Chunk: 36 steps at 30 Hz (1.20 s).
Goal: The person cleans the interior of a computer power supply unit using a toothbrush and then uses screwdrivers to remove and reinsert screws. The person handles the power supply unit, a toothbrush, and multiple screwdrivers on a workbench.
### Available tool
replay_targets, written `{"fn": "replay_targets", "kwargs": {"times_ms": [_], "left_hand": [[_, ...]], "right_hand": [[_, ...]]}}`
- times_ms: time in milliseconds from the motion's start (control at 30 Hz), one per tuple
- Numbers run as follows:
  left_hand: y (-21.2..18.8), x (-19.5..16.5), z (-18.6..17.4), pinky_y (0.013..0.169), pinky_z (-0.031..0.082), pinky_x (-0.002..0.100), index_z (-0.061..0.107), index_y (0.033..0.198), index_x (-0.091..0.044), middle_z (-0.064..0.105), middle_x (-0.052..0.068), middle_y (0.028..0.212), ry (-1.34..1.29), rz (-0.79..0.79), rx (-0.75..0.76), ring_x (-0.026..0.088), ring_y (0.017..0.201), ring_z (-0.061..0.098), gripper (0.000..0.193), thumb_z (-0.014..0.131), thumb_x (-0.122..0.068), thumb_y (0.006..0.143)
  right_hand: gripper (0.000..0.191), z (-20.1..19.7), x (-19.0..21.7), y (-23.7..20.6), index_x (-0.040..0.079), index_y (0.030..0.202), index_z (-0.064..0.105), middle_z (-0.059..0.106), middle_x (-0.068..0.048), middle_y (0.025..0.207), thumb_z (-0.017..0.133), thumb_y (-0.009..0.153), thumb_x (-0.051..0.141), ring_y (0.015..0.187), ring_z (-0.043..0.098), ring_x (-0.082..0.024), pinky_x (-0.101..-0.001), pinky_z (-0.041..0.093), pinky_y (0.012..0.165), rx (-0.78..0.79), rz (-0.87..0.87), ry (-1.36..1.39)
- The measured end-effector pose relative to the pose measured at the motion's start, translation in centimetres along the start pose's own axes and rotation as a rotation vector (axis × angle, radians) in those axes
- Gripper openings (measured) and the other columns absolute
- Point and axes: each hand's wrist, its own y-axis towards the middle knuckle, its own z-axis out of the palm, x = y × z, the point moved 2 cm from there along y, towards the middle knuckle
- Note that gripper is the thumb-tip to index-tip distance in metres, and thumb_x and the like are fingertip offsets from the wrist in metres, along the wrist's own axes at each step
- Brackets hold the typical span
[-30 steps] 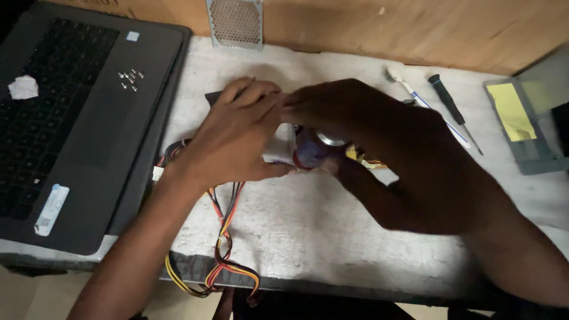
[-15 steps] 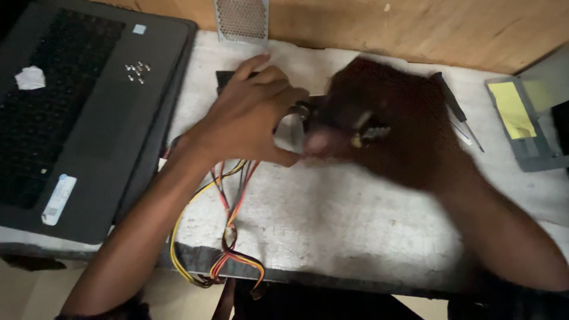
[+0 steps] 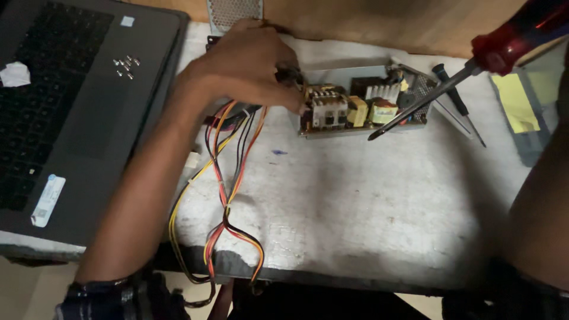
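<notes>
Worn grey-white surface (image 3: 367,201) runs under a wooden wall, with an open dark laptop (image 3: 77,112) at nine o'clock carrying a few loose screws (image 3: 125,65) and a scrap of white paper (image 3: 14,74). Near twelve o'clock lies the bare power supply board (image 3: 361,109), flat on the surface, crowded with yellow coils, a finned heat sink and small upright parts. The left hand (image 3: 249,65) rests on the board's left end, fingers curled over the edge where the bundle of red, yellow, orange and black wires (image 3: 228,184) leaves it and trails toward six o'clock. The right hand is out of view past two o'clock; its grip cannot be told, though the red-handled screwdriver (image 3: 450,83) slants in from there, tip just over the board's near right edge. Two more screwdrivers (image 3: 459,104) lie at two o'clock beside a grey case with yellow notes (image 3: 521,106). The board looks light, stiff and fragile: best taken by its bare edges, not the components or wires.
</notes>
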Motion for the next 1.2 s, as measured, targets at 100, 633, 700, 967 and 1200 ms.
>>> {"fn": "replay_targets", "kwargs": {"times_ms": [100, 633, 700, 967, 1200], "left_hand": [[0.6, 0.5, -0.5, 0.076, 0.052, 0.044, 0.079, 0.085, -0.008, 0.072, 0.014, 0.073, -0.030, -0.078, 0.077, 0.035, 0.074, 0.069, 0.052, 0.075, -0.056, 0.069], [-1.6, -2.3, 0.6, 0.103, 0.037, 0.048, 0.069, 0.105, -0.004, 0.069, 0.015, 0.092, 0.083, -0.034, 0.025, 0.037, 0.107, 0.059, 0.072, 0.085, -0.059, 0.061], [-3.1, -3.9, 1.5, 0.108, 0.031, 0.052, 0.064, 0.114, 0.001, 0.067, 0.016, 0.098, 0.097, -0.035, -0.043, 0.037, 0.114, 0.055, 0.086, 0.089, -0.057, 0.055], [-4.3, -5.7, 3.2, 0.113, 0.024, 0.060, 0.062, 0.122, 0.000, 0.067, 0.014, 0.105, 0.114, -0.100, -0.135, 0.036, 0.116, 0.054, 0.089, 0.089, -0.049, 0.053], [-4.8, -5.9, 3.0, 0.112, 0.026, 0.059, 0.060, 0.125, 0.003, 0.065, 0.016, 0.113, 0.128, 0.001, -0.270, 0.035, 0.117, 0.055, 0.095, 0.089, -0.055, 0.056]], "right_hand": [[0.022, -0.2, -0.9, 0.0, 0.002, 0.115, 0.055, 0.068, -0.007, 0.100, 0.072, 0.101, 0.004, 0.096, 0.075, -0.018, -0.0314, 0.062, 0.084, 0.005, 0.007, -0.031], [0.021, -0.5, -1.6, 0.7, -0.001, 0.119, 0.058, 0.067, -0.009, 0.108, 0.071, 0.102, -0.004, 0.103, 0.072, -0.019, -0.0327, 0.061, 0.091, 0.007, 0.002, -0.084], [0.021, -0.4, -1.6, 0.9, -0.002, 0.119, 0.059, 0.067, -0.009, 0.109, 0.071, 0.102, -0.005, 0.104, 0.071, -0.020, -0.0329, 0.061, 0.092, 0.009, -0.011, -0.084], [0.022, 1.6, 3.7, 1.8, -0.003, 0.121, 0.060, 0.066, -0.009, 0.113, 0.071, 0.103, -0.008, 0.107, 0.070, -0.020, -0.0335, 0.061, 0.095, 0.007, -0.224, -0.010], [0.023, 8.9, 12.0, 2.8, 0.001, 0.114, 0.062, 0.068, -0.004, 0.108, 0.072, 0.097, -0.010, 0.102, 0.070, -0.016, -0.0296, 0.061, 0.091, 0.191, -0.215, 0.513]]}}
